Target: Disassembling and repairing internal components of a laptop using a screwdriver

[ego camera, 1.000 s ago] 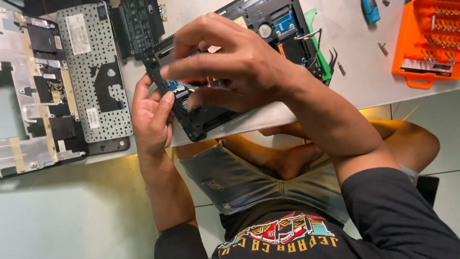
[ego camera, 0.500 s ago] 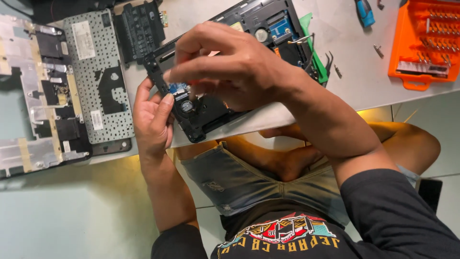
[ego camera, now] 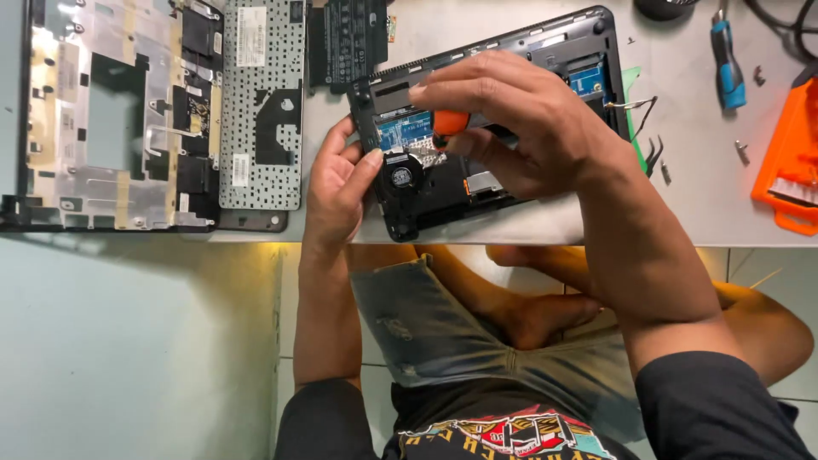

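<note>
In the head view, the right hand (ego camera: 520, 119) is curled over an opened laptop base (ego camera: 503, 128), and its fingers (ego camera: 460, 89) are closed around a small screwdriver with an orange handle (ego camera: 449, 122); only a short piece of this handle shows between the thumb and the fingertips. The tip of the tool is hidden below the fingers, so I cannot tell what it touches. Just under these fingers lies a round black fan (ego camera: 400, 176), and beside it a blue circuit board (ego camera: 405, 129). The left hand (ego camera: 336, 192) holds the left edge of the laptop base, with the thumb pressed close to the fan and the other fingers bent around the edge; it grips the base and nothing else. Far to the left of the left fingers lies a removed keyboard (ego camera: 260, 102), face down, and beyond it a grey metal frame (ego camera: 102, 119). Well to the right of the right hand, on the white table (ego camera: 699, 187), rest a blue screwdriver (ego camera: 726, 60) and an orange tool case (ego camera: 788, 170).
</note>
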